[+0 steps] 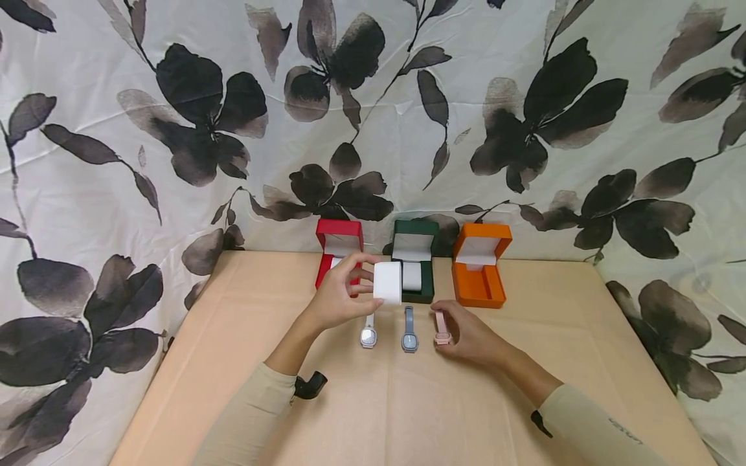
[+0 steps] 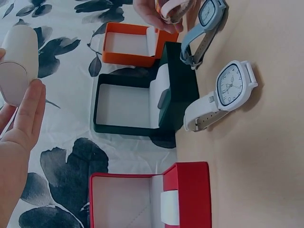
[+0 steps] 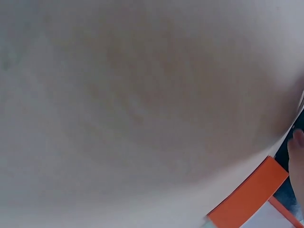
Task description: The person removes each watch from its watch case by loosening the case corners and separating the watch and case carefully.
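Note:
My left hand (image 1: 340,292) holds a white watch cushion (image 1: 387,283) between thumb and fingers, in front of the green box; the cushion's rounded side shows in the left wrist view. At the right of the watch row, my right hand (image 1: 473,331) grips a pink watch (image 1: 442,329) by its sides, thumb toward the near end. Left of it on the table are a blue watch (image 1: 410,340) and a white watch (image 1: 368,336), straps buckled into loops. In the right wrist view a fingertip (image 3: 297,142) shows at the edge, and the pink watch is hidden.
Three open boxes stand along the table's back edge: red (image 1: 340,228), green (image 1: 427,294) and orange (image 1: 480,301). White cushions sit in the red and green ones; the orange one shows a bare compartment. Behind them hangs a flowered cloth (image 1: 408,162).

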Available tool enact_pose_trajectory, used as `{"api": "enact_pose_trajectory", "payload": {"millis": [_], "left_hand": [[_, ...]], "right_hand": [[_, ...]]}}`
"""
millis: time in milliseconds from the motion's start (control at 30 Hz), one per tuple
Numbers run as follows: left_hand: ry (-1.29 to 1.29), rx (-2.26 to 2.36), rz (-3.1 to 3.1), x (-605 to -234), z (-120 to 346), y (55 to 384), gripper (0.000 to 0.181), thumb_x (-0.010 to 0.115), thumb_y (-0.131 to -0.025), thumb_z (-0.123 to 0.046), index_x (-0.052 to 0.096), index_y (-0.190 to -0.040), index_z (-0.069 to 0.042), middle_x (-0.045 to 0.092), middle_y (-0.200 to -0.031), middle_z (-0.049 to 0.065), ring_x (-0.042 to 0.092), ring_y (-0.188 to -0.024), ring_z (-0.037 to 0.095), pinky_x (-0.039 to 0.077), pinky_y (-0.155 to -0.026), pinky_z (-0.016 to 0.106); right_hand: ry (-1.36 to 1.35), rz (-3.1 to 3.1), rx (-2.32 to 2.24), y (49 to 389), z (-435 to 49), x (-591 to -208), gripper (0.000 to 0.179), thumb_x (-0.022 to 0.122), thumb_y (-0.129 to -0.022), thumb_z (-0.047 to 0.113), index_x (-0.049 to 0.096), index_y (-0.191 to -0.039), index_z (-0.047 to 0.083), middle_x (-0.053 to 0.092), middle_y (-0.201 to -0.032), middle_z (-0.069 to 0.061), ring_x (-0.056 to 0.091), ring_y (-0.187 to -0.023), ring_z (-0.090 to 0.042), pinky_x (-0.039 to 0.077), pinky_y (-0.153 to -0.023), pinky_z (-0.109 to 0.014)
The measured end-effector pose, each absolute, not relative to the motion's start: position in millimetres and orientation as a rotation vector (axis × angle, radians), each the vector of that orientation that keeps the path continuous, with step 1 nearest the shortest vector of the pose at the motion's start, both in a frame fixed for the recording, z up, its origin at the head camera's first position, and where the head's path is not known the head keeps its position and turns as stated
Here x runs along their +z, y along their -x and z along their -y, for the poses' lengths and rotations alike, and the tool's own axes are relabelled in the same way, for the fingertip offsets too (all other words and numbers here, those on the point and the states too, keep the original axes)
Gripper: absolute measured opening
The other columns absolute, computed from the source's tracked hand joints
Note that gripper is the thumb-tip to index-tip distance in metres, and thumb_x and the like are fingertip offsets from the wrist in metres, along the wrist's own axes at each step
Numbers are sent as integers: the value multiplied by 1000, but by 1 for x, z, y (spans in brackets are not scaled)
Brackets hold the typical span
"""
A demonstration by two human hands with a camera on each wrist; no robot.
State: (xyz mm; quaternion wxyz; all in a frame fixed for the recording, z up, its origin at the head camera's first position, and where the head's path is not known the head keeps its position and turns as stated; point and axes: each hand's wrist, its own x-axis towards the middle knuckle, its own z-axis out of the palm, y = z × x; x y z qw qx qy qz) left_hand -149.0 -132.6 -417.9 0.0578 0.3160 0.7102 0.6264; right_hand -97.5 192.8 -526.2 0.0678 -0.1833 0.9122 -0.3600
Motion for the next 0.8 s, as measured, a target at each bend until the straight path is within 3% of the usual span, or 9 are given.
{"api": "enact_pose_trajectory", "payload": {"millis": [200, 400, 500, 733, 800], "left_hand": [[-965, 1894, -2167, -418, 134, 148, 61, 81, -79, 0, 55, -134, -10, 58, -131, 10, 68, -108, 30, 61, -88, 53], [-961, 1869, -2197, -416, 135, 147, 62, 82, -79, -2, 55, -135, -10, 58, -132, 10, 68, -108, 30, 63, -87, 37], [-960, 1865, -2199, -416, 135, 147, 62, 82, -80, -2, 55, -135, -10, 58, -132, 10, 68, -108, 30, 63, -87, 35], [-962, 1857, -2220, -415, 137, 147, 62, 82, -80, -2, 54, -135, -10, 57, -133, 12, 68, -110, 31, 59, -91, 57], [-959, 1851, -2223, -415, 138, 147, 62, 82, -81, -3, 54, -136, -10, 57, -133, 12, 68, -110, 31, 59, -91, 56]], "right_hand": [[554, -2782, -991, 95, -195, -528, 81, 91, -79, 28, 49, -147, 14, 53, -151, -6, 50, -140, -31, 41, -117, -56], [538, -2782, -940, 93, -198, -527, 86, 91, -78, 30, 47, -150, 15, 50, -155, -8, 46, -144, -34, 38, -119, -58], [547, -2787, -918, 91, -198, -526, 89, 92, -77, 29, 46, -151, 12, 49, -156, -11, 45, -144, -35, 37, -119, -58], [535, -2777, -888, 88, -201, -527, 98, 92, -76, 36, 41, -155, 10, 45, -159, -11, 43, -147, -35, 36, -120, -57], [542, -2766, -899, 88, -201, -528, 98, 91, -76, 34, 39, -156, 10, 43, -160, -11, 41, -148, -35, 36, -120, -56]]}}
